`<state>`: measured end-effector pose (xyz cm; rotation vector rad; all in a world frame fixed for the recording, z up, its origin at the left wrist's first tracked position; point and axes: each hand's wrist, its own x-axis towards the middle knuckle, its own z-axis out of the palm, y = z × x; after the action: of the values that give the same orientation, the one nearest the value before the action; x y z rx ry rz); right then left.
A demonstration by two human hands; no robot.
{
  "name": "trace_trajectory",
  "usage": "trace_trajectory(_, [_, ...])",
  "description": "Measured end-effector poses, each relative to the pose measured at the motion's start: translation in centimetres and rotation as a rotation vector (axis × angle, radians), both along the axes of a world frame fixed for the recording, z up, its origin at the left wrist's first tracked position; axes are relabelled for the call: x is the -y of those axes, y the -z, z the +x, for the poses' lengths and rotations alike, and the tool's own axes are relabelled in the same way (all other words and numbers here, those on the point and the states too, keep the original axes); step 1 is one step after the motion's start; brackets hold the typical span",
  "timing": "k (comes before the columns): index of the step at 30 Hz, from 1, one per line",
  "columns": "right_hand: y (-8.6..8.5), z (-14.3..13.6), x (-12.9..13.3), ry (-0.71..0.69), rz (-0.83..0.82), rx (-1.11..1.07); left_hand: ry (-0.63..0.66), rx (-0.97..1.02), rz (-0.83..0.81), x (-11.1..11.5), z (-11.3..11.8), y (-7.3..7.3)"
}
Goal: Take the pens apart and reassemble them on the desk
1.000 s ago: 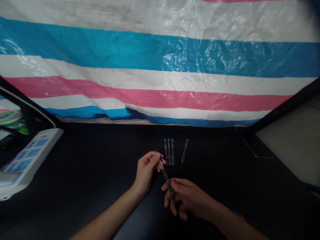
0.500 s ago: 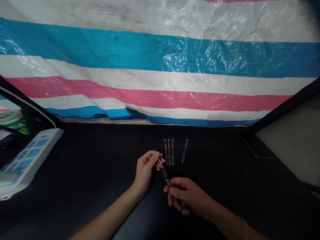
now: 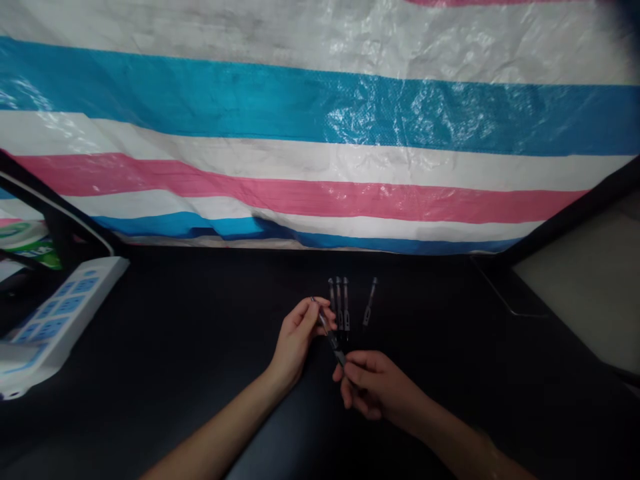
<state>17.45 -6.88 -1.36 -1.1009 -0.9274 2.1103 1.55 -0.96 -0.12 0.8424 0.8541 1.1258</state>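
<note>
Pen point(image 3: 330, 337) held above the dark counter point(image 3: 175, 333), near mid-counter, between both hands: left hand point(image 3: 297, 337) pinches the upper end, right hand point(image 3: 373, 387) now grips the lower end. Over the last second the right hand has closed on it and moved up; pen sits steeper. Three pens point(image 3: 339, 303) lie side by side just beyond, a single pen point(image 3: 369, 301) apart to their right. Power strip point(image 3: 55, 320) at left edge.

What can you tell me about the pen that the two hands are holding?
The pen is thin and dark, with a paler, shiny-looking stretch toward its far end. It hangs slanted above the black table, not lying flat. The left hand pinches its far upper end, and the right hand pinches its near lower end. It sits just in front of three pens lying side by side. Finer details are too small to tell.
</note>
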Motion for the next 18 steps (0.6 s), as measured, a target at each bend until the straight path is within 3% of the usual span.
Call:
trace_trajectory(4, [-0.28,-0.15,-0.15,0.053,0.009,-0.002,0.057,-0.054,0.031,0.24,0.16,-0.13])
trace_trajectory(11, [-0.48,0.21,-0.25,0.067,0.071,0.066,-0.007,-0.079,0.077,-0.03,-0.09,-0.14])
trace_trajectory(18, [-0.04,0.17,-0.37,0.074,0.061,0.066,0.016,-0.079,0.118,-0.35,-0.22,0.09])
